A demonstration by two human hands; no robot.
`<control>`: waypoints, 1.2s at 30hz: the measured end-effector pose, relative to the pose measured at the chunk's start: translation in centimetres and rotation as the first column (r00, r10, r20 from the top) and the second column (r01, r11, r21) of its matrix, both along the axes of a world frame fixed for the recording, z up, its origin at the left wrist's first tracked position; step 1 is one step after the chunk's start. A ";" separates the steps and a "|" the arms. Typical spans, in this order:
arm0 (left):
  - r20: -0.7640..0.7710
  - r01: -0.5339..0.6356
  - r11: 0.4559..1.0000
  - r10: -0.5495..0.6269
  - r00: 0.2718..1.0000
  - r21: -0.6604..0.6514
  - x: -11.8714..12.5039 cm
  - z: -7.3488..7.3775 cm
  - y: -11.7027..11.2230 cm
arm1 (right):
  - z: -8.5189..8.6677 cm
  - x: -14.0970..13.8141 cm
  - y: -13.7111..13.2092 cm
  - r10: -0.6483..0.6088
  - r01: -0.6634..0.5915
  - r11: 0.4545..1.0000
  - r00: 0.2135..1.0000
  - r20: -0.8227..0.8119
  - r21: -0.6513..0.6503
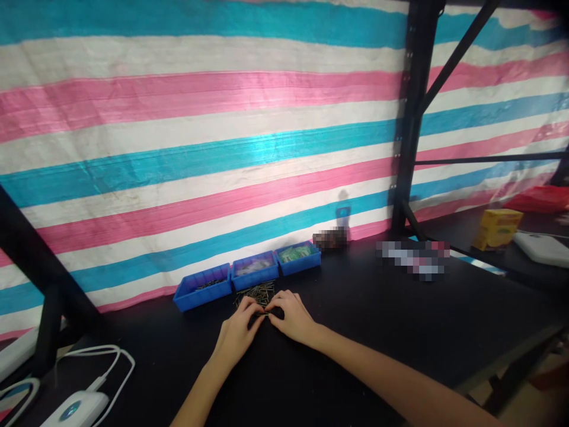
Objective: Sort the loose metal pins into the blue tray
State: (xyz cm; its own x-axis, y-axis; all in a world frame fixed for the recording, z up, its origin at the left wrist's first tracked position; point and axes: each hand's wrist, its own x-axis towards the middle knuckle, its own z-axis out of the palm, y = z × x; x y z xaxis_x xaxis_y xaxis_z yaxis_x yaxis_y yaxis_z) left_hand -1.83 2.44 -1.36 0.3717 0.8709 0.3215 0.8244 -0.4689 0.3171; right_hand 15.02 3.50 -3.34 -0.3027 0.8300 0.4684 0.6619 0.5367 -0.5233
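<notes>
A loose pile of thin, brass-toned screws [260,292] lies on the black table just beyond my fingertips. My left hand [240,326] is closed in a pinch at the near edge of the pile. Facing it, my right hand [291,317] also pinches, and the fingertips of both meet. Between them shows a small, thin metallic piece, apparently one screw [265,314], mostly covered by the fingers. Behind the pile stand three blue bins in a row: the left bin [178,298] holds dark screws, the middle bin [255,279] clear plastic bags, the right bin [300,268] greenish packets.
A white device [80,409] with a white cable [127,356] lies at the lower left. Black frame posts [411,118] rise at both sides before a striped sheet [200,142]. On the right surface are a yellow box [496,230] and a white device [542,249].
</notes>
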 end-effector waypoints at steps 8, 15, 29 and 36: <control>-0.003 -0.006 1.000 0.006 1.000 -0.025 0.1 0.3 -0.1 | -0.1 0.0 0.0 0.002 -0.002 1.000 1.000 -0.001 0.005; 0.028 0.021 1.000 -0.021 0.999 0.002 0.0 -0.1 0.1 | 0.1 0.0 -0.1 0.002 -0.002 1.000 1.000 0.004 0.004; 0.076 0.028 1.000 -0.028 0.997 -0.004 0.1 0.1 -0.1 | 0.3 0.0 -0.2 0.029 -0.029 0.999 1.000 0.002 0.028; 0.164 0.019 1.000 -0.020 0.986 0.008 0.3 0.7 -0.3 | 0.3 -0.1 -0.2 0.037 -0.032 0.998 0.995 -0.089 0.063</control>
State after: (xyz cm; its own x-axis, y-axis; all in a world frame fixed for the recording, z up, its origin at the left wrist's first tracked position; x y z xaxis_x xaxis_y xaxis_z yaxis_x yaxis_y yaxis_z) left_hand -1.55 2.09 -0.68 0.3302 0.8618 0.3850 0.7520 -0.4867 0.4445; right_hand 14.92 3.35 -3.09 -0.2852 0.7886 0.5448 0.5942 0.5915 -0.5451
